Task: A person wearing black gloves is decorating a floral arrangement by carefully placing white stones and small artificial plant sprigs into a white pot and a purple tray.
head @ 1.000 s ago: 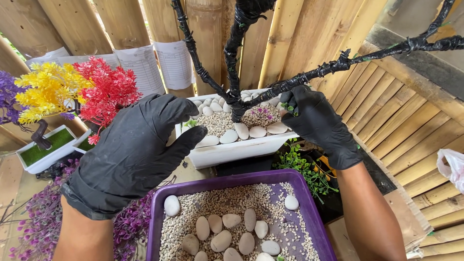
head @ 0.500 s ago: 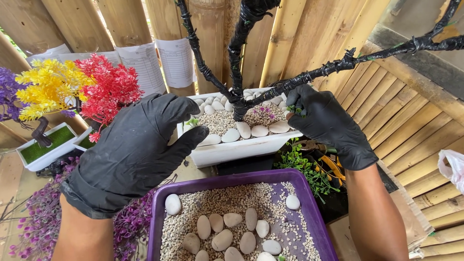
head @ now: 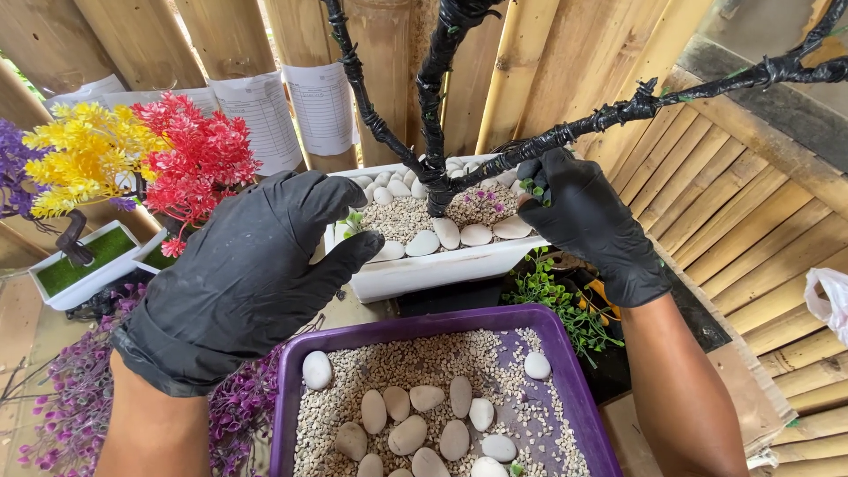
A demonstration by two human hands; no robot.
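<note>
Both my hands wear black gloves. My left hand (head: 256,265) is held flat against the left end of a white rectangular planter (head: 442,269) filled with gravel and white stones. A bare artificial tree wrapped in black tape (head: 433,115) rises from the planter. My right hand (head: 587,221) is at the planter's right end, pinching a small green sprig beside the tree's lower right branch (head: 601,119).
A purple tray (head: 565,371) of gravel and white pebbles lies just in front of me. Small yellow (head: 75,159) and red (head: 199,159) artificial trees in white pots stand at left, purple foliage (head: 71,415) below them. Bamboo wall with paper sheets behind; slatted bamboo at right.
Both hands have stayed at the planter's ends. The view has shifted slightly; the right hand's fingers have drawn closer around the sprig by the branch.
</note>
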